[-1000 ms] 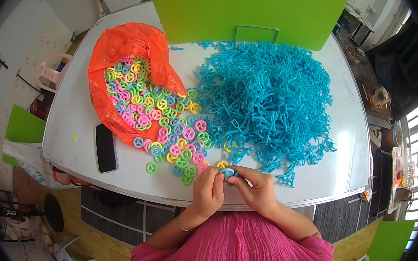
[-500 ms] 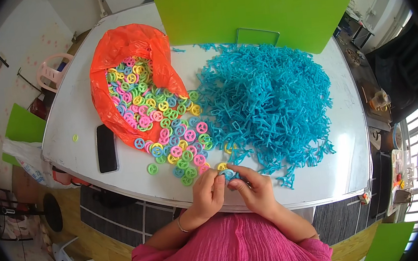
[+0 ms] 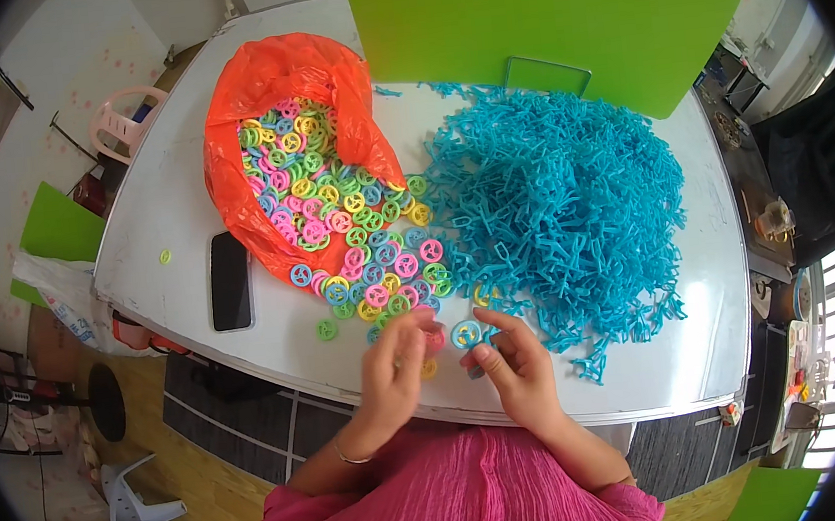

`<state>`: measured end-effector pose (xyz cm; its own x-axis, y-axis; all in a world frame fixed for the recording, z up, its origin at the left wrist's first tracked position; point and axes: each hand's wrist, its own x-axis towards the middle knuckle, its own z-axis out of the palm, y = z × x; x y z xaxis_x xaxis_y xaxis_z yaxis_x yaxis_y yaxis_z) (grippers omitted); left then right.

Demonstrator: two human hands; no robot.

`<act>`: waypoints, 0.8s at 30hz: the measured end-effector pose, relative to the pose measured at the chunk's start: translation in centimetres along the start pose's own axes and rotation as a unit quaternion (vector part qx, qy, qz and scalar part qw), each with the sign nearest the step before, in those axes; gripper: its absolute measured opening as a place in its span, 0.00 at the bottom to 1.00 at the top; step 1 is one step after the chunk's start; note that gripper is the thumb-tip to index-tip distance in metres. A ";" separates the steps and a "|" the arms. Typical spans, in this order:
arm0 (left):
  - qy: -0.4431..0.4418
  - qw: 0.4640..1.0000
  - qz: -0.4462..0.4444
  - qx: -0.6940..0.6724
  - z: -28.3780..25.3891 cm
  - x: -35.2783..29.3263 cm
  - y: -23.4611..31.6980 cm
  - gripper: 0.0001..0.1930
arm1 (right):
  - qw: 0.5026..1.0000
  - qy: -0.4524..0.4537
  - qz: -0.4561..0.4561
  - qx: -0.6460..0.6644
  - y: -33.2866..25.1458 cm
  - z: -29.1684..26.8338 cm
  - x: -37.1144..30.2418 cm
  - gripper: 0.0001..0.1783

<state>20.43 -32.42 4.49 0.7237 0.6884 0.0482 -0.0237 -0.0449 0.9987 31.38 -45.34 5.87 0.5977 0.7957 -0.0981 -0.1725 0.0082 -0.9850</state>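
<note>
My right hand [image 3: 514,364] pinches a small blue spoked wheel [image 3: 466,334] near the table's front edge. A blue plastic piece, mostly covered by the fingers, shows beside the wheel. My left hand [image 3: 397,365] is apart from it, fingers stretched over the front of the loose wheels and slightly blurred. A pink wheel [image 3: 434,340] lies by its fingertips, with a yellow wheel [image 3: 429,368] just below. Beyond, coloured wheels spill from a red plastic bag [image 3: 228,168]. To the right rises a large heap of blue forked plastic pieces [image 3: 563,206].
On the white table [image 3: 150,201] a black phone [image 3: 229,281] lies left of the bag. A green panel [image 3: 555,16] stands along the back, with a metal handle-like frame [image 3: 548,74] against it. A lone green wheel [image 3: 165,256] lies far left.
My hands were together on the blue wheel; now the left has let go and moved left toward the loose wheels. The right keeps the wheel. The whole view has shifted slightly.
</note>
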 end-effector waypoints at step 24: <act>-0.040 0.938 -0.219 -0.264 -1.0 2.0 0.1 0.10 | 0.771 -0.016 -0.397 -0.498 -2.1 -2.6 0.0 0.31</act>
<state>21.20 -30.35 4.67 0.7927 0.4997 -0.3492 -0.0354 0.6096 0.7919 33.79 -46.96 7.57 0.1836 0.7942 0.5792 0.9337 0.0435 -0.3555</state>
